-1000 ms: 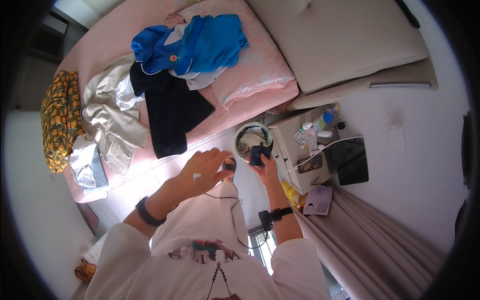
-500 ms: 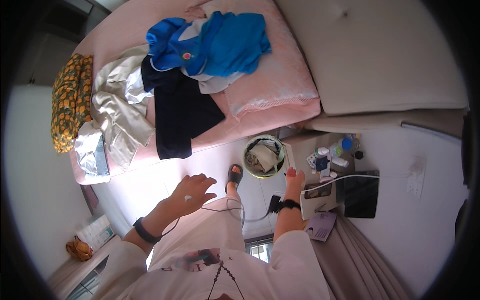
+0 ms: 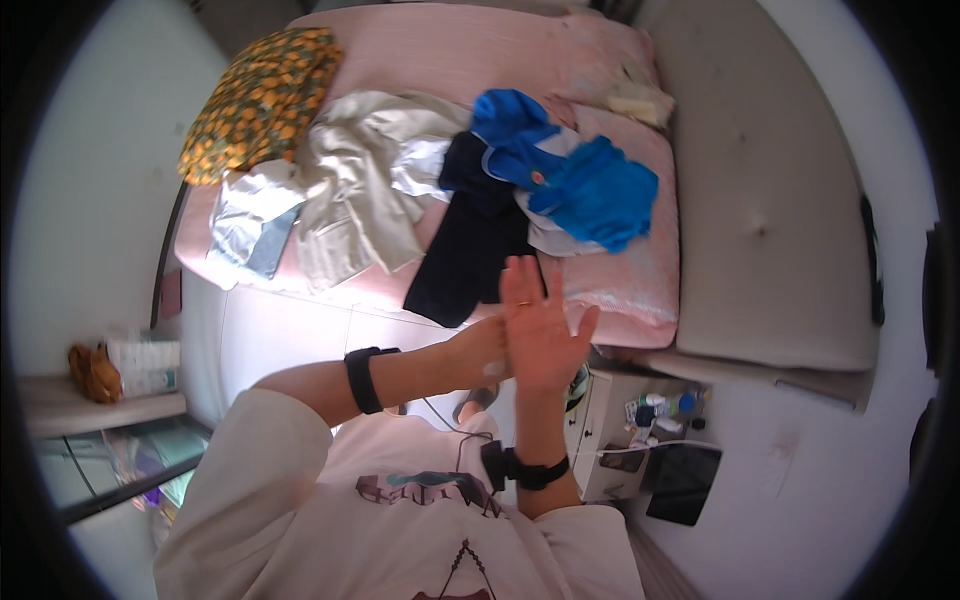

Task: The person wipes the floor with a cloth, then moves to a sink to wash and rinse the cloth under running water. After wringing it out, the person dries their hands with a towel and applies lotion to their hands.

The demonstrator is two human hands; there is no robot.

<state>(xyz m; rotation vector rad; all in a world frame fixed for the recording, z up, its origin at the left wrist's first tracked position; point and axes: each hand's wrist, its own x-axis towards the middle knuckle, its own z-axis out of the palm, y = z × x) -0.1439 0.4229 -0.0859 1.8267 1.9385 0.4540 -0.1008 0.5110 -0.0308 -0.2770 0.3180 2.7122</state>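
Observation:
My right hand is raised in front of me, palm showing and fingers spread, holding nothing. Behind it, my left hand reaches across to the right hand's edge; its fingers are hidden there. Black bands circle both wrists. Beyond my hands, clothes lie on the bed: black trousers hanging over the near edge, a rumpled bright blue garment and a beige garment. Something white and shiny, perhaps in clear plastic, lies at the bed's left corner.
The pink bed bears an orange-patterned pillow at left; a beige padded headboard stands at right. Below it are a nightstand with small bottles and a black flat device. A shelf at left holds a tissue pack.
My hands have come together from apart, the left moving right and the right rising with its palm showing. The view has shifted, so the bed appears farther right.

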